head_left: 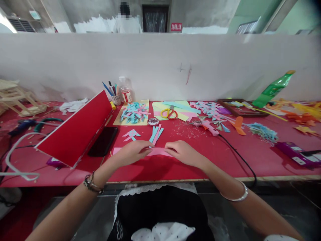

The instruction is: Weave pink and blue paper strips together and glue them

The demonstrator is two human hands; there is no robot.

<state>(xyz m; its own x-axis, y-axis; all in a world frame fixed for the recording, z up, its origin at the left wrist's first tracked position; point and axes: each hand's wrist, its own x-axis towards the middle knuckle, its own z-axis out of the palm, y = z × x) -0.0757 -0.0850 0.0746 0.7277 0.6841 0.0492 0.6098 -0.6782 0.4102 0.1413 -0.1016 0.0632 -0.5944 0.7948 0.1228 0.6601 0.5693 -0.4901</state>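
Observation:
A long pink paper strip [158, 152] stretches sideways near the front of the red table. My left hand [134, 152] pinches it left of the middle, thumb and fingers together. On the right part of the strip, my right hand [184, 152] has its fingers closed too. Just beyond my hands lie several narrow blue and pink strips [157, 133]. A folded pink and blue paper piece [131, 134] rests to their left. Farther back are a small round tin [153, 122] and yellow-and-red-handled scissors [169, 113] on coloured paper sheets [184, 108].
At left, a red board [80, 124] stands tilted beside a black phone [103, 142]. Blue and pink folded pieces [135, 112] are heaped at the back. A pink glue gun [208, 127] with a black cord lies right, and a green bottle [274, 88] leans behind.

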